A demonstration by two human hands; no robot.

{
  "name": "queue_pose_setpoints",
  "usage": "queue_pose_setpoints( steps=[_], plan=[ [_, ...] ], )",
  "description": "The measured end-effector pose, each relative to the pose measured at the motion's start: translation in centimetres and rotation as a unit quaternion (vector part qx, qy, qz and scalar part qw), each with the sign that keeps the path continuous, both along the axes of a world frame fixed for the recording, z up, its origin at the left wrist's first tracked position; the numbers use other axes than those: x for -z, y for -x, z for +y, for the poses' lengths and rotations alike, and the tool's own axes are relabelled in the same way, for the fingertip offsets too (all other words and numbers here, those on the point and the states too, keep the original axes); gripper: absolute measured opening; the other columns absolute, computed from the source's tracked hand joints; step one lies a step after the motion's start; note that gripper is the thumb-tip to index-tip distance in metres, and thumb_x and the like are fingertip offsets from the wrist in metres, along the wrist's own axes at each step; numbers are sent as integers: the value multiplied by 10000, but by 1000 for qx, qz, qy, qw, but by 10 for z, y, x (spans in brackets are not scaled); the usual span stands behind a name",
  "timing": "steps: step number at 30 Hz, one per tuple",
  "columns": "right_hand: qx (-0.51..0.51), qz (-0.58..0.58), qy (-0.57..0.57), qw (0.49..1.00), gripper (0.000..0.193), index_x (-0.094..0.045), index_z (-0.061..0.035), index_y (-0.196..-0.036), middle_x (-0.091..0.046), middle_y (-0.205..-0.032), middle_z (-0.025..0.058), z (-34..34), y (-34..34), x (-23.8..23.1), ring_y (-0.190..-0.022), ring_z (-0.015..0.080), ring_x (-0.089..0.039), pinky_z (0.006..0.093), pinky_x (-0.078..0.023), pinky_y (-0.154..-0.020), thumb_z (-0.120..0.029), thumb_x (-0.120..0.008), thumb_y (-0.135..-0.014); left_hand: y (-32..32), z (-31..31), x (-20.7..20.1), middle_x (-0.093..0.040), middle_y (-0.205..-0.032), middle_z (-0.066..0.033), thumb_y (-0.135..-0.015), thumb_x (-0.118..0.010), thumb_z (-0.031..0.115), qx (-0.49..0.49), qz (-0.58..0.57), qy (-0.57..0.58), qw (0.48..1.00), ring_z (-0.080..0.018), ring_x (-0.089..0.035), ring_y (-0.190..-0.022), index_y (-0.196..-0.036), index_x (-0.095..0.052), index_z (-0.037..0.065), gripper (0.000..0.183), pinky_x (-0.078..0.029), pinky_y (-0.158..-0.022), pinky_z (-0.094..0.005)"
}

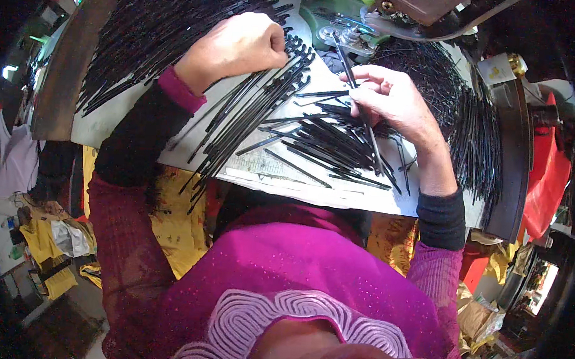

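Observation:
My right hand (396, 104) pinches one slim black rod (361, 106) between thumb and fingers. The rod slants from a metal fitting (349, 36) at its upper end down over a loose pile of similar black rods (327, 146). Further left, my left hand (242, 46) is closed in a fist, knuckles up, above the upper end of a bundle of black rods (245, 113) with small hooked tips. Its curled fingers hide whatever lies in them. The bundle's lower ends stick out past the near edge of the white work surface (357, 200).
A large heap of black rods (159, 33) covers the far left. On the right lie a dark tangled heap (414, 63) and a stack of rods (478, 143). A machine head (410, 8) overhangs a green base (317, 20) at the back. Red cloth (548, 171) hangs beyond the right edge.

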State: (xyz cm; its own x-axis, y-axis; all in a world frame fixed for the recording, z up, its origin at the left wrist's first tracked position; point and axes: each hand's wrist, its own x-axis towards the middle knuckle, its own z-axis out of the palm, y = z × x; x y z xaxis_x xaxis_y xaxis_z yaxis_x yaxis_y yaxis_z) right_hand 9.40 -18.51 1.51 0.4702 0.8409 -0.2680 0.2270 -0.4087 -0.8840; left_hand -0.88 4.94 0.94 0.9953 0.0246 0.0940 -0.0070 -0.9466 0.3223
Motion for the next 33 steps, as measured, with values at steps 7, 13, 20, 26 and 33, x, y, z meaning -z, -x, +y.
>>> queue_pose_setpoints(
  steps=[7,13,20,26,33],
  plan=[
    [-12,99,-11,995,362,-521,-29,-1126,-624,-676,41,4,9,4,-485,66,-520,199,-429,-444,-104,-589,-778,-22,-4,3,-621,-763,-39,-823,-616,245,8,101,452,886,-73,-572,-588,-976,-603,35,261,-412,-458,-173],
    [-6,107,-21,994,360,-516,-31,-1126,-627,-681,48,2,9,6,-478,76,-525,204,-436,-439,-106,-592,-782,-24,-17,9,-601,-848,-42,-814,-633,237,19,79,544,835,-109,-601,-615,-1112,-550,28,374,-448,-497,-187],
    [7,108,-42,993,373,-507,-5,-1128,-634,-701,71,4,9,4,-528,85,-553,207,-460,-464,-127,-589,-785,-21,-21,10,-602,-825,-41,-818,-632,267,36,68,572,817,-116,-610,-618,-1141,-548,47,400,-458,-486,-190],
    [6,119,-65,991,394,-490,-1,-1146,-638,-732,80,1,4,5,-571,100,-573,216,-478,-498,-149,-587,-793,-22,-29,1,-619,-723,-42,-821,-631,264,23,69,572,817,-85,-599,-583,-1115,-563,51,370,-455,-481,-176],
    [11,142,-94,985,410,-483,8,-1142,-636,-756,78,0,4,-2,-589,117,-587,221,-477,-512,-185,-592,-797,-27,-32,-5,-619,-706,-53,-821,-628,261,27,47,565,823,-82,-593,-569,-1111,-553,30,378,-450,-479,-173]
  ],
)
